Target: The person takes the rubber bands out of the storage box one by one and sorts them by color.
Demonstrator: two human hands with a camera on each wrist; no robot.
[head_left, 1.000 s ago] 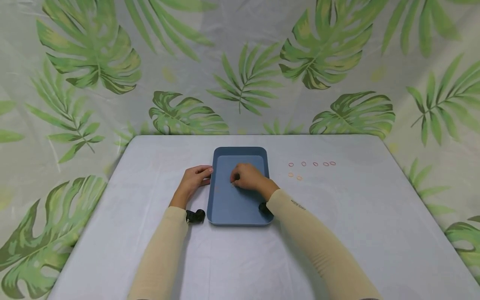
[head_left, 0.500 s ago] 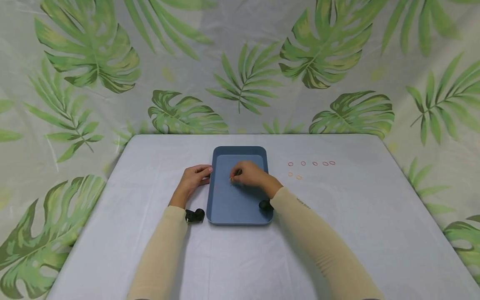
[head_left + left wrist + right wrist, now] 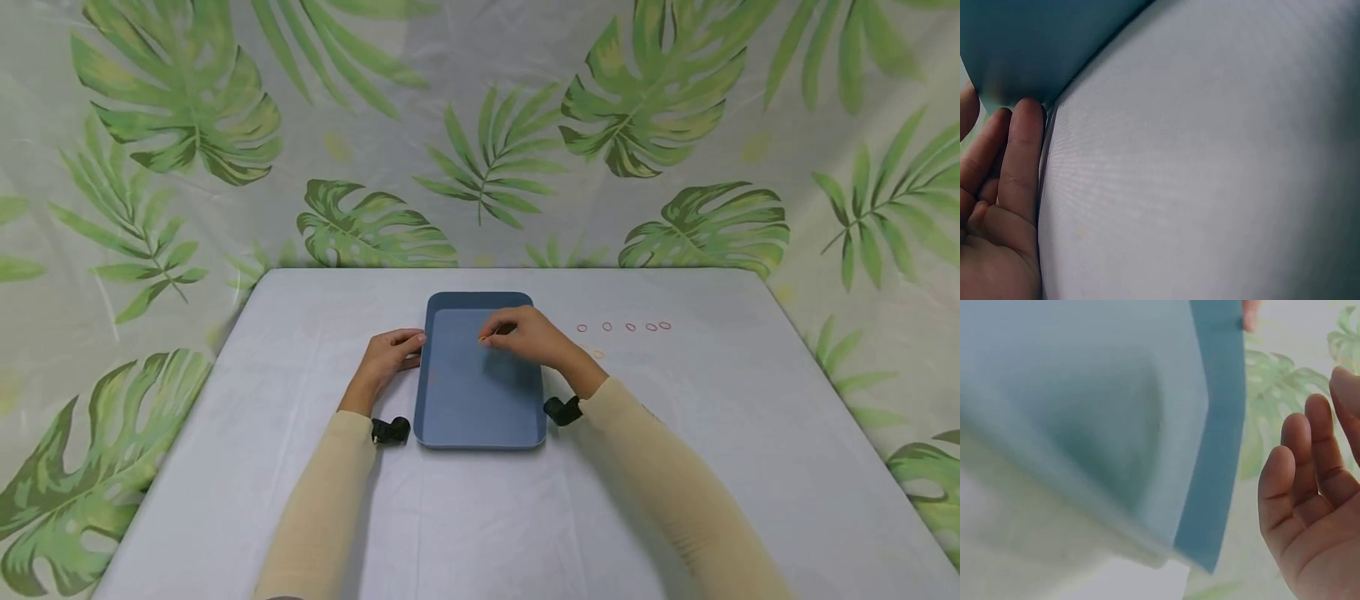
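A blue rectangular tray (image 3: 480, 417) lies on the white-covered table. My left hand (image 3: 387, 358) is at its left side; in the left wrist view, fairly straight fingers (image 3: 1022, 137) touch the outer wall. Over the tray, my right hand (image 3: 525, 333) pinches a small orange-yellow rubber band (image 3: 482, 339) between thumb and fingertips. The right wrist view shows this band only faintly, at the frame's edge. A faint reddish band (image 3: 432, 375) appears to lie inside the tray near its left wall.
Right of the tray, several red rubber bands (image 3: 631, 327) form a row. Below them lies an orange band (image 3: 598, 355), with another partly hidden near the right hand. A leaf-print cloth (image 3: 480, 167) hangs behind the table.
My right hand has lifted the orange-yellow band from the tray's middle and moved up and to the right with it. The left hand has stayed at the tray's side.
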